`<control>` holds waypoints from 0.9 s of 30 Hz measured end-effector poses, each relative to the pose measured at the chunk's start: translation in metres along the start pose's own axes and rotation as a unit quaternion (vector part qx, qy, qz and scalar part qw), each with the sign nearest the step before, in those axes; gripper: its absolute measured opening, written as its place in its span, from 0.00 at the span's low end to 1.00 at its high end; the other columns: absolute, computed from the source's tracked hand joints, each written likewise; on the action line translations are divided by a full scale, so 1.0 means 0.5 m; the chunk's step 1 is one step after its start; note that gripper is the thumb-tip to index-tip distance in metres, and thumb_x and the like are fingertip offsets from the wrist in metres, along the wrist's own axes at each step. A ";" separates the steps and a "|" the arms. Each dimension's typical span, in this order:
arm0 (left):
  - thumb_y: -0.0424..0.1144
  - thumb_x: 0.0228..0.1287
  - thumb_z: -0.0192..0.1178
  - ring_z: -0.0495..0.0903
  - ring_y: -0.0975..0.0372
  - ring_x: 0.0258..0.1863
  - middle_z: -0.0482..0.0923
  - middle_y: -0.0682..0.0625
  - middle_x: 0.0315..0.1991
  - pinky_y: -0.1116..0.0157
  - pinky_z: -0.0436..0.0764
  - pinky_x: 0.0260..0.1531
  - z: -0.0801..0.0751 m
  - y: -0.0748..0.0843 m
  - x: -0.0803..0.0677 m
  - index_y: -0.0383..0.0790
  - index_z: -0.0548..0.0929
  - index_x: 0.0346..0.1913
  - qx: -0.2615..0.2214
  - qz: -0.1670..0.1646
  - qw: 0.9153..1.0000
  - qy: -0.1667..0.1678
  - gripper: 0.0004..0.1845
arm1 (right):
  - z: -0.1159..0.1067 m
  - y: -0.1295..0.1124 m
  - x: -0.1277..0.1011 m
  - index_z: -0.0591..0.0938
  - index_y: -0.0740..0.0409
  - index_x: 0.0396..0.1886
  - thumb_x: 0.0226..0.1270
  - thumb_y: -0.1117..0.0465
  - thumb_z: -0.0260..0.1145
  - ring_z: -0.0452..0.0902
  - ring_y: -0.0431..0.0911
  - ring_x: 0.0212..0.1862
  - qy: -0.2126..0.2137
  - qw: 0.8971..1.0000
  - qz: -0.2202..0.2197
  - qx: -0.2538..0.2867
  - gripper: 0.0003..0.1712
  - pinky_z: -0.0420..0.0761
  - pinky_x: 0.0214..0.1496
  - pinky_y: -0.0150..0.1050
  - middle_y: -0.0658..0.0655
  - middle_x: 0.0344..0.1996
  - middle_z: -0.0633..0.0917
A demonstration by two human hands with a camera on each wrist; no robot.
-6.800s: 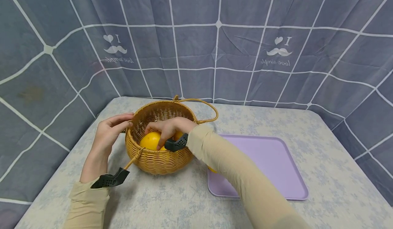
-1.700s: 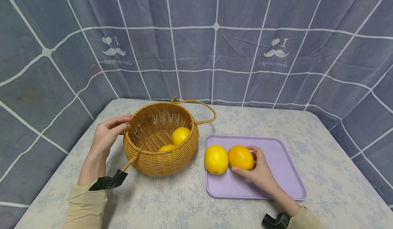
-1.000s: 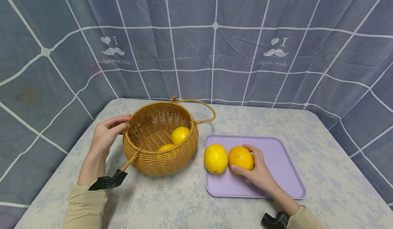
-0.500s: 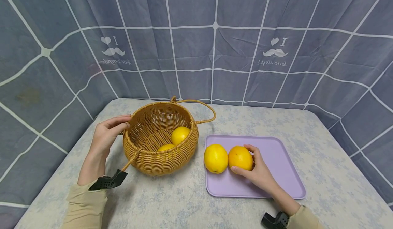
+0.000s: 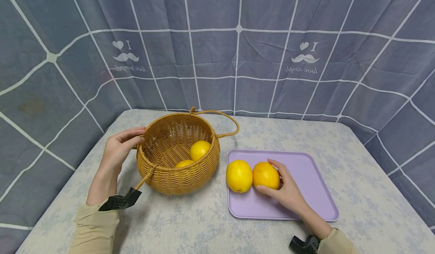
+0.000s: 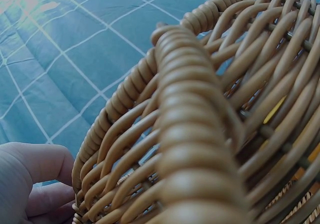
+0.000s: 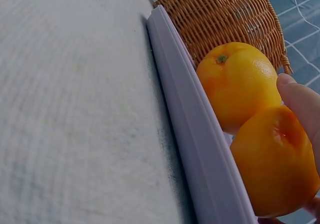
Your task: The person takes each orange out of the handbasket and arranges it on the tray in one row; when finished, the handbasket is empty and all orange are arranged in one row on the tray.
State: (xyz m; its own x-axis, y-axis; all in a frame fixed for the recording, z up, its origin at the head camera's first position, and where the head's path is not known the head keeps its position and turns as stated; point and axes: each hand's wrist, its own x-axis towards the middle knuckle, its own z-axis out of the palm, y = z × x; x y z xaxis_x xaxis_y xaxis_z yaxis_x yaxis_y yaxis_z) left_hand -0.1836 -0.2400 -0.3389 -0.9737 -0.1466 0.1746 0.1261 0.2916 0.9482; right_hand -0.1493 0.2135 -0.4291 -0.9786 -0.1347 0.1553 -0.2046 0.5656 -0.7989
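While seated on lavender tray [image 5: 316, 193], orange fruit [image 5: 266, 175] gripped by R hand [image 5: 287, 191]: thumb under near side, fingers curled over far side, wrapped approx. halfway round. Touching that fruit on side away from R palm, twd L hand: yellow fruit [image 5: 239, 176], also on tray, near its L edge. R wrist view confirms both fruits [image 7: 276, 166] [image 7: 239, 82] in contact, just inside tray rim [image 7: 195, 129], fingertip [image 7: 301, 101] laid on nearer one. L hand [image 5: 117, 150] held against outer wall of wicker basket [image 5: 163, 178], at rim, side away from R hand; fingers lightly bent, thumb twd rim; L wrist view shows fingers [image 6: 35, 184] beside weave [image 6: 190, 134], but whether wrapped over rim or only pressed: cannot tell. Basket between the two hands, just beside tray, not touching it as far as visible. Inside basket: 2 more yellow fruits [image 5: 199, 150] [image 5: 183, 164], one partly hidden by near wall. Basket handle [image 5: 224, 123] folded down on far side, twd R hand. Pale floral tablecloth [image 5: 190, 223] under all; grey-blue grid curtain [image 5: 238, 57] beyond both hands.
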 end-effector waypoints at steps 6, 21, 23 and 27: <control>0.42 0.65 0.59 0.76 0.70 0.44 0.75 0.62 0.51 0.75 0.76 0.38 0.001 -0.001 0.000 0.32 0.79 0.54 0.005 0.003 1.000 0.001 0.20 | -0.001 0.005 0.003 0.64 0.49 0.68 0.50 0.51 0.76 0.70 0.52 0.52 -0.003 1.000 -0.018 0.003 0.47 0.74 0.47 0.48 0.57 0.61 0.67; 0.42 0.65 0.59 0.74 0.71 0.48 0.75 0.62 0.50 0.75 0.76 0.38 0.002 -0.002 0.002 0.31 0.80 0.54 0.003 0.005 1.000 0.005 0.20 | -0.001 0.005 0.004 0.63 0.50 0.69 0.50 0.51 0.76 0.70 0.54 0.56 -0.004 1.000 -0.019 0.008 0.48 0.73 0.52 0.53 0.58 0.62 0.66; 0.42 0.66 0.59 0.75 0.71 0.47 0.75 0.62 0.50 0.75 0.76 0.38 0.002 -0.001 0.002 0.31 0.80 0.54 0.004 0.005 1.000 0.006 0.20 | -0.001 0.006 0.004 0.62 0.50 0.69 0.50 0.50 0.76 0.70 0.54 0.56 -0.004 1.000 -0.020 0.004 0.48 0.73 0.51 0.53 0.59 0.62 0.67; 0.43 0.66 0.59 0.76 0.71 0.45 0.75 0.61 0.51 0.75 0.76 0.38 0.001 -0.001 0.000 0.32 0.80 0.54 0.011 0.004 1.000 0.006 0.20 | -0.005 0.005 0.006 0.62 0.51 0.69 0.50 0.51 0.75 0.70 0.54 0.55 -0.001 1.000 -0.025 -0.004 0.48 0.72 0.51 0.53 0.59 0.62 0.67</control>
State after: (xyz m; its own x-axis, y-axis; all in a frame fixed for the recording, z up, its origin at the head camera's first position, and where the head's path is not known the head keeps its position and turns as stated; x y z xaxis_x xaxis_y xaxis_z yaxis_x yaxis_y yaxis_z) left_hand -0.1838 -0.2395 -0.3395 -0.9705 -0.1548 0.1848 0.1292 0.3129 0.9409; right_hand -0.1527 0.2163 -0.4291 -0.9670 -0.1652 0.1940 -0.2541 0.5645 -0.7853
